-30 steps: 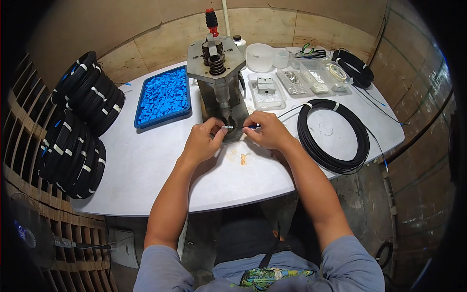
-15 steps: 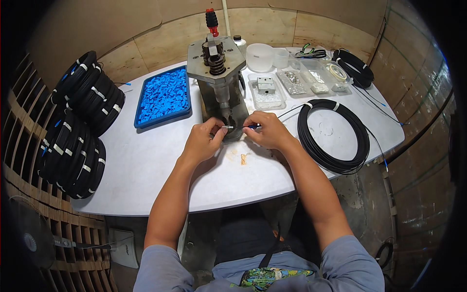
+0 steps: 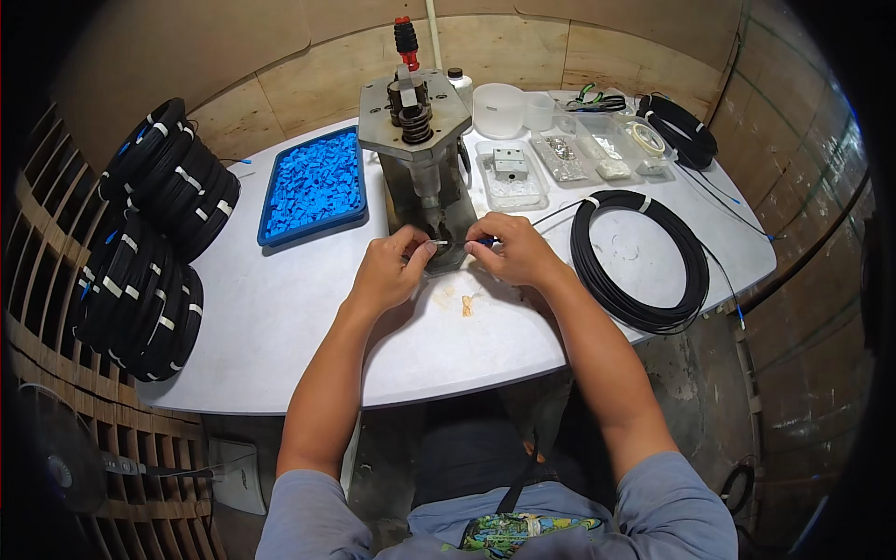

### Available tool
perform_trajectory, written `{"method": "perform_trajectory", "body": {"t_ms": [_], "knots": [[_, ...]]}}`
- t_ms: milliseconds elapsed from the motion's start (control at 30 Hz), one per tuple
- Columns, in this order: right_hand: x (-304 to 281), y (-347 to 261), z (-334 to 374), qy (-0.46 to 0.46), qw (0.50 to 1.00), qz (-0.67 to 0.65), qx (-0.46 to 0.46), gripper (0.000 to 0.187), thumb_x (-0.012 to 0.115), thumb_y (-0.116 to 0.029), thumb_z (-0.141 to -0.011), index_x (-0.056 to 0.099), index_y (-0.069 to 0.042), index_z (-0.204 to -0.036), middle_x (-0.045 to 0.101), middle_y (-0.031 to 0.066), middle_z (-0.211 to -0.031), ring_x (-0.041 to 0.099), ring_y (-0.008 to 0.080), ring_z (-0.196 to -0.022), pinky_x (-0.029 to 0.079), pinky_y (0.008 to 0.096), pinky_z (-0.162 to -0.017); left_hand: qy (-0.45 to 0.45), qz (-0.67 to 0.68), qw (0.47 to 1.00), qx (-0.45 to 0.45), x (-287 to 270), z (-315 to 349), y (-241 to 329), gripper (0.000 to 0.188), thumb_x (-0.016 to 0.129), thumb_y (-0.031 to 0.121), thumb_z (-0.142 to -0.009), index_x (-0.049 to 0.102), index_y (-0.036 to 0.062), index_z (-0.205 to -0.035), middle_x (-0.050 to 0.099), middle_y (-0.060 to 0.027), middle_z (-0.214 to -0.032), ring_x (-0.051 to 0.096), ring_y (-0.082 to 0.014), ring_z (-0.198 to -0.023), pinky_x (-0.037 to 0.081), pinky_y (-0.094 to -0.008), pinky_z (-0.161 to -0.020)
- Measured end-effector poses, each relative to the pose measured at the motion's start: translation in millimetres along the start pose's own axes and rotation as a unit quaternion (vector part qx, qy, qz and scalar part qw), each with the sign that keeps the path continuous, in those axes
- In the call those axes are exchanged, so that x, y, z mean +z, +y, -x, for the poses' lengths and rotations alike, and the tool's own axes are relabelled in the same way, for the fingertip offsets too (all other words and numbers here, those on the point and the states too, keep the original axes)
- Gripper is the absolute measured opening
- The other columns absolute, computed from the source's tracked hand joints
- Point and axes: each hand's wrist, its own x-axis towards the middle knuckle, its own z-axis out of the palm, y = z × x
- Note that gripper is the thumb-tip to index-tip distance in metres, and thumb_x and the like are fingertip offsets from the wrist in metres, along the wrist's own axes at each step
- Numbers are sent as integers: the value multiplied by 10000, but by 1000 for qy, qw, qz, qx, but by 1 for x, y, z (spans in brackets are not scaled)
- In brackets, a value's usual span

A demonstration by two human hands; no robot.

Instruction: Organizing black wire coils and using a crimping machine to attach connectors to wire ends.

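Note:
In front of the base of a metal lever press [image 3: 415, 121], both of my hands work close together. My left hand [image 3: 390, 269] pinches a tiny silvery-white piece [image 3: 439, 243] between thumb and forefinger. A short gap to the right, my right hand [image 3: 519, 248] is closed on the end of a black cable [image 3: 556, 216], where a bit of blue shows at the fingertips. The cable runs back from that hand to a large black cable coil [image 3: 586, 271] lying on the right of the table. What joins the two pinched parts is too small to make out.
Stacked black coils [image 3: 140, 289] stand at the left. A blue tray [image 3: 313, 227] of small blue parts sits left of the press. Behind my right hand are clear plastic boxes [image 3: 511, 198], a white tub [image 3: 498, 112] and another coil [image 3: 686, 140]. A fan [image 3: 61, 457] stands lower left.

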Motion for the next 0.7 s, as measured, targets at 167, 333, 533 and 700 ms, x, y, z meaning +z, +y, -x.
{"method": "perform_trajectory", "body": {"t_ms": [167, 333, 533, 700], "knots": [[1, -3, -1, 12, 1000, -11, -5, 142, 711, -170, -898, 707, -40, -957, 685, 150, -891, 679, 342, -832, 541, 407, -765, 2, 1, 1000, 10, 0, 0, -3, 234, 668, 209, -970, 714, -20, -987, 739, -200, -833, 735, -314, -741, 578, -371, -703], [1, -3, -1, 12, 1000, -7, -12, 136, 712, -160, -903, 709, -41, -968, 686, 148, -895, 677, 344, -835, 540, 408, -765, -4, -17, 1000, 11, 1, 0, -6, 294, 650, 254, -1003, 720, -29, -967, 726, -153, -767, 708, -225, -705, 550, -343, -684], [2, -2, -1, 13, 1000, -7, -20, 131, 713, -144, -902, 711, -38, -979, 685, 148, -897, 675, 347, -834, 539, 408, -760, 0, -6, 1000, 6, 1, 0, -6, 278, 655, 249, -977, 727, -19, -961, 717, -212, -793, 719, -328, -719, 559, -387, -683], [3, -3, -1, 13, 1000, -14, -15, 133, 715, -141, -899, 713, -37, -982, 686, 151, -905, 676, 350, -837, 539, 408, -761, -5, -13, 1000, 7, 0, 0, -6, 278, 655, 243, -995, 719, -27, -977, 729, -157, -775, 714, -230, -708, 554, -345, -681]]}}
